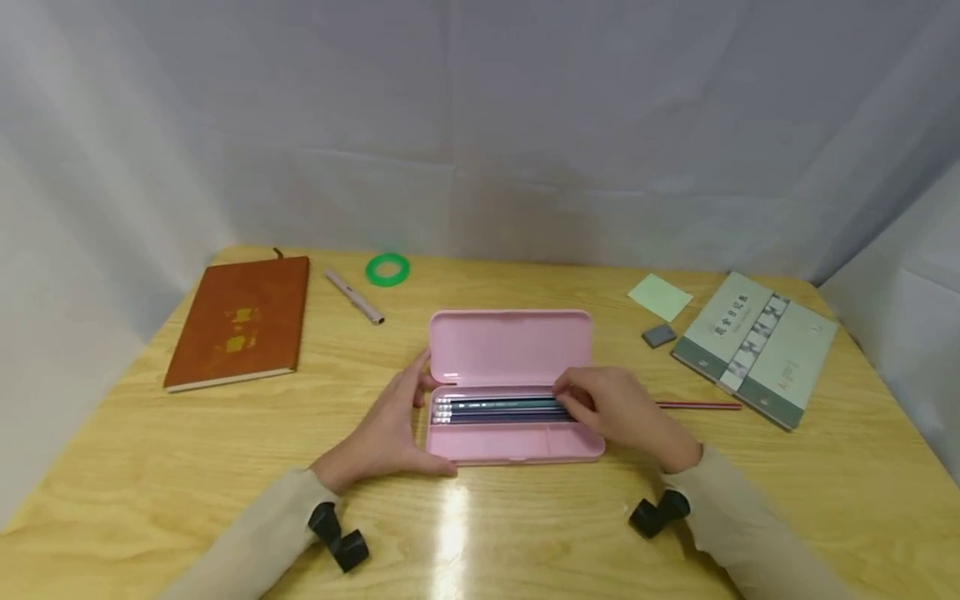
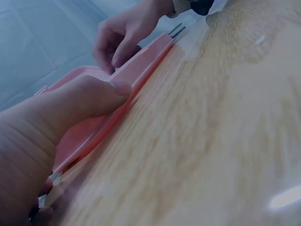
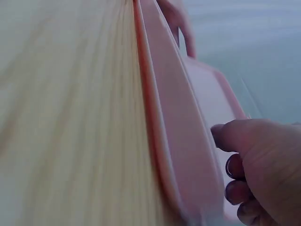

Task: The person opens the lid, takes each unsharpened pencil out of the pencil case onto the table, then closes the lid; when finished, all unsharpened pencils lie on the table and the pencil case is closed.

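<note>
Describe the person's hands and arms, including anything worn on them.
The left hand and right hand are ungloved. Plain, long beige sleeves reach close to the wrists. Each wrist carries a black camera, shaped like two stubby joined blocks. No cables or markings show.

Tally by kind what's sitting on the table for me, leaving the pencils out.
Notebooks: 2, the brown notebook and the grey-green notebook
Pencil case: 1
Pen: 1
Green ring: 1
Pale green paper: 1
Grey block, likely an eraser: 1
Total: 7
</note>
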Demonstrator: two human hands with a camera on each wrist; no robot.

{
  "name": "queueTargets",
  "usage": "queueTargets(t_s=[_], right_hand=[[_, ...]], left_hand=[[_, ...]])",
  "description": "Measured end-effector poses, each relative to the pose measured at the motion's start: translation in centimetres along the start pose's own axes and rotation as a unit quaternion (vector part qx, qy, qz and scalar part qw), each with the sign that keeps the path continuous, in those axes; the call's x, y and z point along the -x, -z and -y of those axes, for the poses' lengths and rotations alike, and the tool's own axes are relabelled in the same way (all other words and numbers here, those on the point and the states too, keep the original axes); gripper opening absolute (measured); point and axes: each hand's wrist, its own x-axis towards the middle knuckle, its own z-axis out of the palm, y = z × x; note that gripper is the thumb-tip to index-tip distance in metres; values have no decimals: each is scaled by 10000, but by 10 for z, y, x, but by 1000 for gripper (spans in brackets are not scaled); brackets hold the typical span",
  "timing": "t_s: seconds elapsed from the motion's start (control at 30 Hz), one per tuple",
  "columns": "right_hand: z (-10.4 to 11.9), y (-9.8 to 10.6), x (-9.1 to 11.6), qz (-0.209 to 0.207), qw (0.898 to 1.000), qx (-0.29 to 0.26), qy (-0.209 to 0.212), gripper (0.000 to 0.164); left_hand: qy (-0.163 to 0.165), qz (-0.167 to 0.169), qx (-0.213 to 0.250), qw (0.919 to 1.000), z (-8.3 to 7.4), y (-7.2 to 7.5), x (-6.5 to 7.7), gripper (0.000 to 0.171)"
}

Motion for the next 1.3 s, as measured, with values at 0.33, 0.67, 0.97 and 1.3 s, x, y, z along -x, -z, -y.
queueTargets(t_s=[0.33,0.67,0.97,1.3], right_hand=[[32,-17,-30,740,9956,492,308,15],[44,-19,-33,705,9914,1094,139,6],[28,16,8,-833,9951,238,483,15],[-37,42,94,-421,9918,722,-965,13]], left_hand=[[13,103,96,9999,-1,-6,-4,146],[17,90,125,9999,-3,-7,-6,145],[17,48,86,10000,-1,-7,-4,146],[35,13,36,10000,-1,0,-2,146]])
